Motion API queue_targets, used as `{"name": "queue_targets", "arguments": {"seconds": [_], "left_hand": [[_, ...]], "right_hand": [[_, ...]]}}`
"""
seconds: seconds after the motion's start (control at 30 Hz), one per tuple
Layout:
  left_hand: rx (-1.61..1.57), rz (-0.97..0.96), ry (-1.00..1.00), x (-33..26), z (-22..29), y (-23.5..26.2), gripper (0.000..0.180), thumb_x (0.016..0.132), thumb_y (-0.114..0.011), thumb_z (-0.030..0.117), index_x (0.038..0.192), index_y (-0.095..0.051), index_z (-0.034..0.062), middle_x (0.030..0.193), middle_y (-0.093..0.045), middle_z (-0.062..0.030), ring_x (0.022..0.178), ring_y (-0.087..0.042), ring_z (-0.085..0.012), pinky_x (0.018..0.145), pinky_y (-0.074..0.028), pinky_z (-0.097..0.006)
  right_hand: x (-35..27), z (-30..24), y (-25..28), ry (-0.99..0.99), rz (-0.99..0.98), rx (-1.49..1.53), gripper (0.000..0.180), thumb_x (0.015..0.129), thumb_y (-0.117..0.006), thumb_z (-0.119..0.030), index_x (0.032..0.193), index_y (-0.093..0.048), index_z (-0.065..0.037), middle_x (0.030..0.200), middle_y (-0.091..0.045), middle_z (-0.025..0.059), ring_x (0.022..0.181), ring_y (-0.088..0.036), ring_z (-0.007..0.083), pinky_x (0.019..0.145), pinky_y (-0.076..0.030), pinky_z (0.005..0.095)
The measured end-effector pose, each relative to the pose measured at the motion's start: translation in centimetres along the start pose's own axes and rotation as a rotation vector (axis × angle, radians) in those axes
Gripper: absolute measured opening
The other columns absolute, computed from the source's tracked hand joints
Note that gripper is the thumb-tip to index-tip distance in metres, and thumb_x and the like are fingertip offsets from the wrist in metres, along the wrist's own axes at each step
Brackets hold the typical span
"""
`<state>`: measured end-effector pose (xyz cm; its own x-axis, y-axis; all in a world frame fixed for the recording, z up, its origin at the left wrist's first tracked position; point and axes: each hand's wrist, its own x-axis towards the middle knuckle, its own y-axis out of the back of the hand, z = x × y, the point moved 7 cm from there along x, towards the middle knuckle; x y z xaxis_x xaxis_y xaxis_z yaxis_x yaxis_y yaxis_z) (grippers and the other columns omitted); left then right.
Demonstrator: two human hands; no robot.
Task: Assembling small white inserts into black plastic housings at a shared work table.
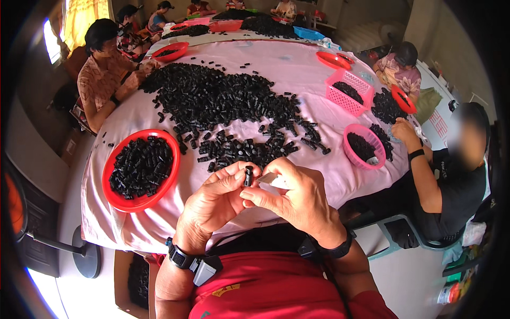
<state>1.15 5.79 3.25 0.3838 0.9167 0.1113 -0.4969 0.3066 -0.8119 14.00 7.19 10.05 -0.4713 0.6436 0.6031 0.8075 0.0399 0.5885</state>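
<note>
Between the thumb and fingers of my left hand (210, 199) a small black cylindrical plastic part (248, 176) stands roughly upright. Close to its right side, my right hand (308, 199) grips a flat, pale, blade-like tool (274, 181), whose pointed end faces the part. The right thumb reaches toward the part's lower end; whether it touches cannot be made out. Just beyond my hands spreads a large loose pile of similar black parts (218, 98) on the pink cloth. Left of my hands, a red round tray (110, 183) is heaped with more of them.
A pink round basket (380, 142) and a pink rectangular basket (340, 103) hold black parts at the right. A co-worker (451, 170) sits close on my right, another (101, 74) at the far left. The pink-covered table (122, 231) ends near my waist; a cardboard box (121, 276) stands below.
</note>
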Motion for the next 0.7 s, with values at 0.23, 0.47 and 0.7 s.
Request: {"name": "queue_targets", "arguments": {"seconds": [0.23,0.47,0.7], "left_hand": [[0.053,-0.022,-0.016,0.0,-0.1,-1.1,0.03,0.098,-0.055,0.016,0.125,-0.057,0.0015,0.111,-0.064,-0.0067,0.092,-0.064,-0.0161,0.083,-0.051,-0.03],[0.115,0.027,-0.049,-0.1,0.3,-1.0,0.03,0.098,-0.056,0.015,0.124,-0.059,0.0022,0.109,-0.065,-0.0042,0.092,-0.064,-0.0155,0.087,-0.051,-0.031],[0.152,0.088,-0.044,0.1,0.2,-0.5,0.029,0.096,-0.058,0.015,0.122,-0.061,0.0023,0.1,-0.066,-0.0001,0.092,-0.062,-0.0127,0.086,-0.051,-0.029]], "right_hand": [[0.0,0.1,-0.1,0.048,0.006,-0.114,0.043,0.079,-0.074,-0.047,0.084,-0.057,-0.008,0.065,-0.063,0.0088,0.057,-0.064,0.0271,0.049,-0.047,0.0372],[0.1,0.1,-0.3,0.046,0.002,-0.174,0.044,0.08,-0.072,-0.048,0.08,-0.055,-0.007,0.065,-0.063,0.0092,0.057,-0.064,0.0266,0.048,-0.047,0.0367],[0.0,0.1,-0.5,0.112,0.018,-0.256,0.046,0.081,-0.071,-0.05,0.074,-0.053,-0.007,0.059,-0.057,0.0083,0.051,-0.06,0.0248,0.044,-0.043,0.0361]]}}
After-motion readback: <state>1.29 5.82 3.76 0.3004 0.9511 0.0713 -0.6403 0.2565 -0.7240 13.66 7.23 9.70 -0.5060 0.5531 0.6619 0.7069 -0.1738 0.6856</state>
